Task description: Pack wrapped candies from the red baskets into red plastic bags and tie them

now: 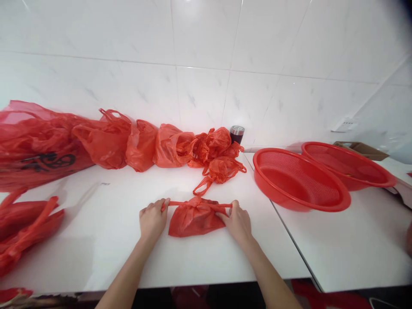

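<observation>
A small red plastic bag point(196, 221) lies on the white table in front of me, gathered at the top around a knot. Its two handles are stretched out sideways. My left hand point(153, 219) is closed on the left handle, level with the knot. On the other side, my right hand point(238, 219) pinches the right handle, its thumb close to the bag's side. What the bag contains is hidden by the plastic. Just behind it sits another tied red bag point(222, 169) with a loop handle trailing toward mine.
A row of filled red bags point(141, 146) stands along the tiled wall, beside a dark lidded cup point(237, 134). Two red basins point(302, 180) point(347, 165) are to the right, past the table seam. More red bags point(28, 227) lie at left. A cardboard box point(363, 150) is behind.
</observation>
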The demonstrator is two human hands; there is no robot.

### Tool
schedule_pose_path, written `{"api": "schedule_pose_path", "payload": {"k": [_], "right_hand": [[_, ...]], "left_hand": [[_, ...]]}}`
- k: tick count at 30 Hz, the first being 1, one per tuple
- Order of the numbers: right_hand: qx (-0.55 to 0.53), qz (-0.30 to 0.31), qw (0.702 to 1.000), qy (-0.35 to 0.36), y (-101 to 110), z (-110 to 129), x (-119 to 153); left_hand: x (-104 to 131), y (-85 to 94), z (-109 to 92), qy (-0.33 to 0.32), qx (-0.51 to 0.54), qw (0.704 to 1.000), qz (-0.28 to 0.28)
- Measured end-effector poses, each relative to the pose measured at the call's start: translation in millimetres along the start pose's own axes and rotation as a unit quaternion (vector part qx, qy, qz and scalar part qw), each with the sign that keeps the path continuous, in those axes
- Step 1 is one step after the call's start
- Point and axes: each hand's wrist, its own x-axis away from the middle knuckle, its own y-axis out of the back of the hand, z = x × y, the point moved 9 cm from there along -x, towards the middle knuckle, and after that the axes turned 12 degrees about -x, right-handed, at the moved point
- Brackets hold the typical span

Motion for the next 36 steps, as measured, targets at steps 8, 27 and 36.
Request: {"api": "schedule_pose_path", "payload": {"k": [8,27,36], "right_hand": [[-0.154,0.017,0.983,-0.094,-3.0,-23.8,-0.8],[-0.369,-0.036,0.923,-0.103,-8.7,-43.3,-0.9],[-0.33,-0.026,0.937,-0.111,-16.1,-40.5,0.0]], "left_hand": [[13.7,42.7,-39.3,-0.015,0.092,0.994,-0.06],[-47.7,181.0,140.8,-0.014,0.198,0.976,0.087],[-1.6,231.3,363.2,0.317,-0.035,0.944,-0.081]]}}
